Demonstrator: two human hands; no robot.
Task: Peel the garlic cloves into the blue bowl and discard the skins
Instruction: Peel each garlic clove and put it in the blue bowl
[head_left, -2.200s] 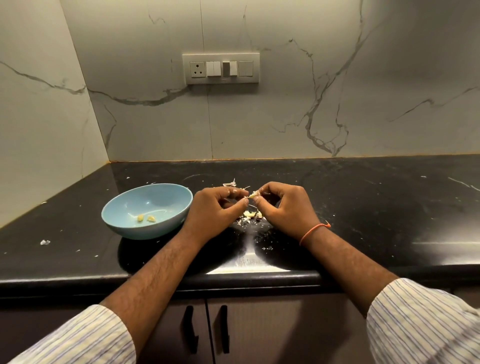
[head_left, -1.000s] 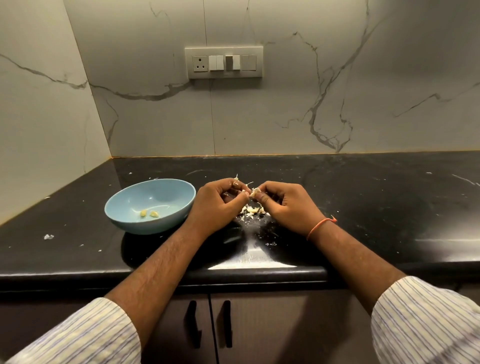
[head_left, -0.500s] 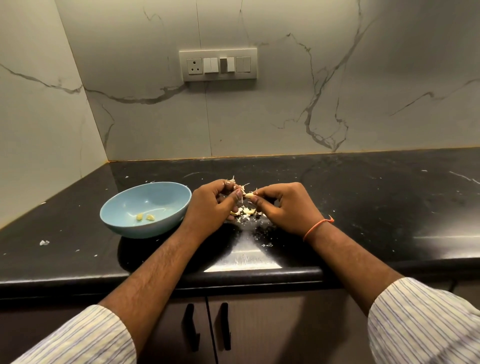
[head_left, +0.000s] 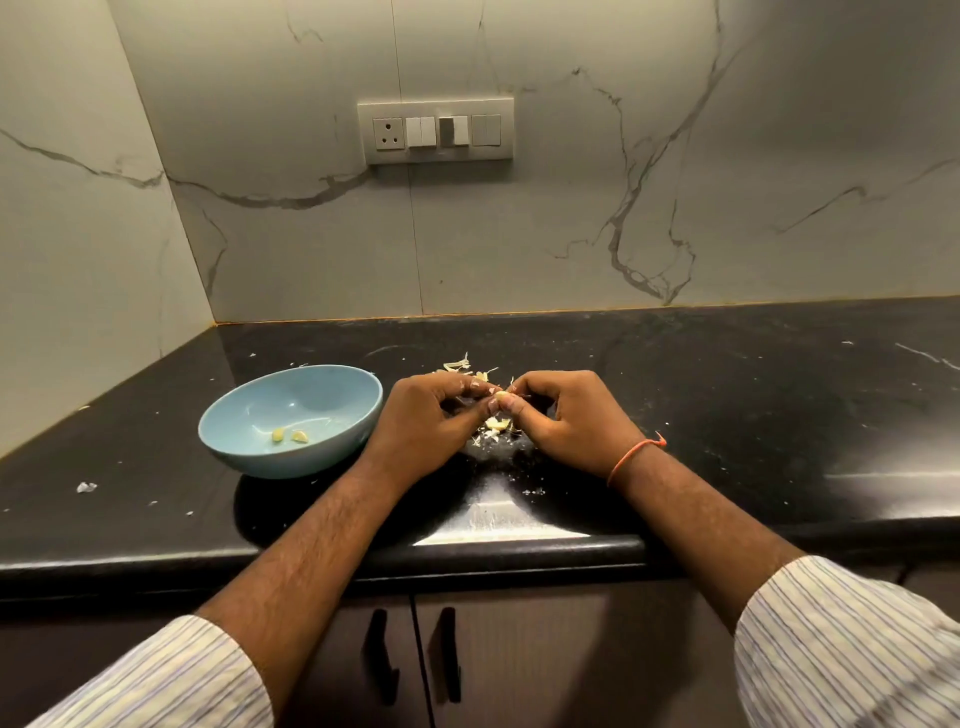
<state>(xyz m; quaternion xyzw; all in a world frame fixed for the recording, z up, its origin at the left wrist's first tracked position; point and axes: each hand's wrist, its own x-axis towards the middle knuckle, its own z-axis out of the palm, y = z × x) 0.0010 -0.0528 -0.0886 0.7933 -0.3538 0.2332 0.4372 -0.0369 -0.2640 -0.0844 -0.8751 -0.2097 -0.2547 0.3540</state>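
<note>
The blue bowl (head_left: 244, 447) stands on the black counter left of my hands, with two peeled cloves (head_left: 289, 435) lying in it. My left hand (head_left: 423, 423) and my right hand (head_left: 569, 421) meet fingertip to fingertip just right of the bowl. Between them they pinch a pale garlic cloves piece (head_left: 500, 397). Under the fingertips lies a small heap of garlic bits and skins (head_left: 493, 427). More loose skins (head_left: 460, 366) lie just behind my hands.
The black counter (head_left: 727, 415) runs to a marble wall at the back and on the left. A switch panel (head_left: 435, 131) sits on the back wall. Small skin flecks, one at the left (head_left: 85, 487), dot the counter. Cabinet doors with dark handles (head_left: 410, 660) are below the front edge.
Both hands have stayed together over the skin heap, working the clove with small finger movements. The bowl and its two cloves have not moved.
</note>
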